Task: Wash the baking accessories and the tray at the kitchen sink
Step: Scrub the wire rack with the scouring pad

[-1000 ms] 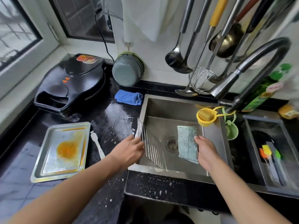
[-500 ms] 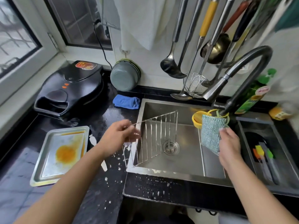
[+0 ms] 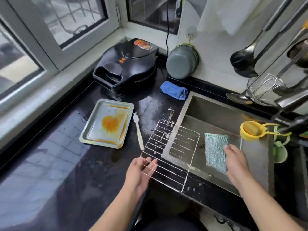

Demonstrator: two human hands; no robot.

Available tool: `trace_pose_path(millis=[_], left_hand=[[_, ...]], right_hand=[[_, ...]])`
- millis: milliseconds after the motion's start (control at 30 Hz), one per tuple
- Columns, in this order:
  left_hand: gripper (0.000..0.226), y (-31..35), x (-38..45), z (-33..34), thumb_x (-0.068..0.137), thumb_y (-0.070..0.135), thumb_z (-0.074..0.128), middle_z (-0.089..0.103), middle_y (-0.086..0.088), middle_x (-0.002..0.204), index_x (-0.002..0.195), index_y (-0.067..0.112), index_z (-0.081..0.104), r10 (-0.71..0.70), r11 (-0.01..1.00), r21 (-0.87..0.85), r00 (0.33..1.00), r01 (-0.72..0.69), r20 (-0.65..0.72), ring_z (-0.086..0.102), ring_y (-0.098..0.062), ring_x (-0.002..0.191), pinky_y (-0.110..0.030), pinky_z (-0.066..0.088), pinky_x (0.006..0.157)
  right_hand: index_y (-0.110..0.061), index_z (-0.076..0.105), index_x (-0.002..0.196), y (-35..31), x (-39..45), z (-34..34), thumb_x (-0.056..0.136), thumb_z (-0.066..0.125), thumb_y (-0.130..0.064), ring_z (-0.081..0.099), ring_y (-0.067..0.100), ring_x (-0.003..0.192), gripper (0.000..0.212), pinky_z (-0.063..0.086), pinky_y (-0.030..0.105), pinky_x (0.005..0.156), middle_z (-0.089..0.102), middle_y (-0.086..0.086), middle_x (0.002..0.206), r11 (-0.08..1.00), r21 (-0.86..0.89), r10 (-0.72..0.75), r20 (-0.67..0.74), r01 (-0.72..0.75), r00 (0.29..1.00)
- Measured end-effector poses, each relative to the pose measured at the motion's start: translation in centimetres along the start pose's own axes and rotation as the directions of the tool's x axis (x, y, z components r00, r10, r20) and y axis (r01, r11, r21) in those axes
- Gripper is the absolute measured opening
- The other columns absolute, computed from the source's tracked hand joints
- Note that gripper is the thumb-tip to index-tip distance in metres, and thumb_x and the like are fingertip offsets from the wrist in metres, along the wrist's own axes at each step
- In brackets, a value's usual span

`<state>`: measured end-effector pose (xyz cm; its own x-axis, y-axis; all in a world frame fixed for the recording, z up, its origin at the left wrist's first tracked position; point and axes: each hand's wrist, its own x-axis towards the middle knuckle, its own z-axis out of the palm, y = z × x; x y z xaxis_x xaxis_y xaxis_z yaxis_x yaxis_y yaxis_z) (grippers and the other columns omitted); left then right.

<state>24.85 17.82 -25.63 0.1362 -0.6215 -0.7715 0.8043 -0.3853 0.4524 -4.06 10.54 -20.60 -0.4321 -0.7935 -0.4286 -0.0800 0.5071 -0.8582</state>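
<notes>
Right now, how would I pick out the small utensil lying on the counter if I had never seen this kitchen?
Start at the steel sink and look left along the black countertop to the stained baking tray. The pale silicone brush lies flat between that tray and the wire rack: slim, whitish, and the only loose utensil there.

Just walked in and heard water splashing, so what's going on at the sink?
A person is washing up. The left hand grips a soapy wire rack lying across the sink's left edge, and the right hand holds a scrubbing cloth over the basin. A stained baking tray and a spatula wait on the counter.
</notes>
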Motion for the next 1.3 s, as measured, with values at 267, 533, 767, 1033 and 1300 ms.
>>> trace_pose_path(millis=[267,533,767,1033,1300], left_hand=[[0.015,-4.3,0.4,2.6,0.095,0.001,0.045,0.068,-0.014,0.101,0.084,0.009,0.054,-0.140,0.981,-0.149,0.986,0.126,-0.089,0.068,-0.029,0.102,-0.044,0.050,0.098],[0.020,-0.3,1.6,-2.4,0.108,0.014,0.038,0.060,-0.014,0.085,0.094,0.010,0.051,0.051,0.997,-0.038,0.938,-0.068,-0.343,0.067,-0.030,0.089,-0.044,0.055,0.077],[0.021,5.9,2.1,-7.0,0.106,0.028,0.051,0.064,-0.014,0.084,0.106,0.008,0.052,0.267,0.872,0.486,0.886,-0.055,-0.379,0.069,-0.030,0.072,-0.044,0.061,0.072],[0.074,1.7,-2.1,-12.0,0.096,0.044,0.056,0.033,-0.023,0.158,0.154,0.002,0.037,0.643,-0.097,0.991,0.754,-0.094,0.135,0.030,-0.040,0.146,-0.046,0.027,0.122],[0.096,-3.0,-0.1,-14.3,0.097,0.072,0.027,0.011,-0.016,0.169,0.160,0.000,0.016,0.555,-0.540,0.842,0.753,0.002,0.354,0.002,-0.032,0.158,-0.047,0.009,0.127]], right_hand=[[0.011,0.045,0.129,-0.2,-1.2,1.0,0.109,0.043,-0.017,0.034,0.046,0.137,0.034,0.025,0.058,0.116,0.039,0.032,0.142,0.995,-0.068,-0.069,0.138,0.079,0.988],[0.006,0.051,0.095,2.4,-1.5,1.2,0.105,0.048,-0.029,0.054,0.026,0.087,0.037,0.041,0.042,0.079,0.059,0.019,0.089,0.998,0.010,-0.059,0.181,0.058,0.982],[-0.002,0.057,0.100,4.1,-1.9,3.5,0.096,0.051,-0.048,0.058,0.051,0.108,0.046,0.046,0.064,0.101,0.058,0.032,0.112,0.988,-0.110,-0.072,0.308,0.111,0.948],[-0.019,0.062,0.082,0.0,-4.5,8.6,0.103,0.050,-0.025,0.054,0.021,0.074,0.025,0.039,0.037,0.066,0.062,0.008,0.078,0.822,-0.380,-0.329,0.290,0.424,0.899],[-0.009,0.053,0.141,8.8,-8.2,18.3,0.106,0.042,-0.017,0.030,0.024,0.150,0.038,0.022,0.048,0.125,0.044,0.002,0.156,0.178,-0.392,-0.391,0.813,0.902,0.431]])
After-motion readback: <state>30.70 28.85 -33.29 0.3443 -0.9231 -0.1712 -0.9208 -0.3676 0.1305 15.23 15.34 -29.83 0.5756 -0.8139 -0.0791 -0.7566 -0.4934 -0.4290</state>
